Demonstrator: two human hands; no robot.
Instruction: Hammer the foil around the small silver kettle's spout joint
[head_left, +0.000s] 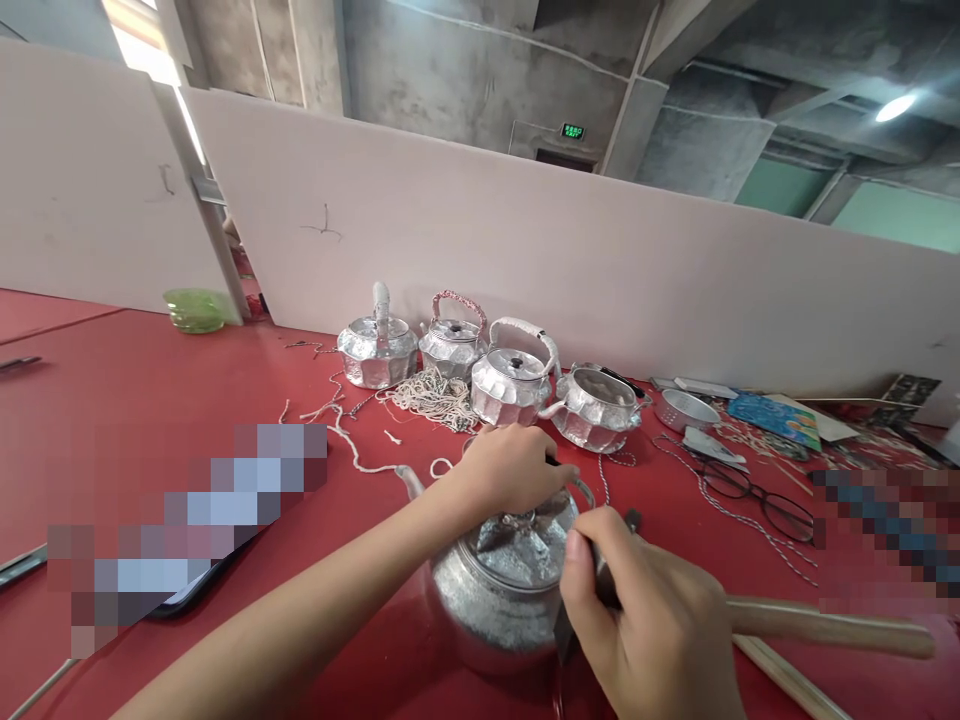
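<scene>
A silver metal kettle (487,610) with a faceted lid (525,550) stands on the red table, its spout pointing to the upper left. My left hand (517,465) reaches across the lid and is closed at the kettle's far side, on its handle (583,490); the fingertips are mostly hidden. Against the kettle's right side is my right hand (652,610), wrapped round a hammer close to its dark head (564,635). The hammer's wooden handle (832,628) sticks out to the right.
Several hammered kettles (514,385) line the white partition (562,240), with tangled cord (435,398) before them. A phone (202,580) lies left. Eyeglasses (780,512), a small metal bowl (686,410) and another wooden stick (787,678) lie right. A green plastic container (196,310) stands far left.
</scene>
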